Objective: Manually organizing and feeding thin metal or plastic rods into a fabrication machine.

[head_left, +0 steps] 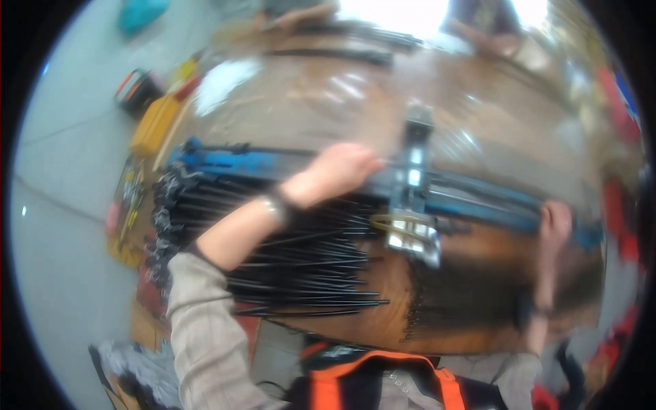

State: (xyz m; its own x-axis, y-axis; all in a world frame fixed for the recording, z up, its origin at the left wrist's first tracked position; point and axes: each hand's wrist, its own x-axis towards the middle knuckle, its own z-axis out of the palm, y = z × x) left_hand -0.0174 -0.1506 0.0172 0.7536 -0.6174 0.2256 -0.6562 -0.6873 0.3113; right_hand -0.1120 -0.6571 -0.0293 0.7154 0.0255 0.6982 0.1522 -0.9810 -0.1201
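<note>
A long blue metal fixture with rails [488,203] runs across the wooden table. Across its middle stands a shiny metal carriage [414,174], with a brass-coloured ring [389,223] at its near end. My left hand [342,169] is closed over the fixture just left of the carriage; whatever its fingers hold is hidden. At the fixture's right end, my right hand [557,220] has its fingers curled in, blurred, and I cannot make out what is in them. Beneath my left forearm lies a bundle of long black rods [307,273], with silvery fittings [162,225] at their left ends.
More thin dark rods [471,294] lie at the near right of the table. Left of it are a yellow box [156,125], a black-and-orange case [138,90] and several hand tools [130,195]. Across the table, other people's arms [304,15] show. Orange straps [383,357] cross my front.
</note>
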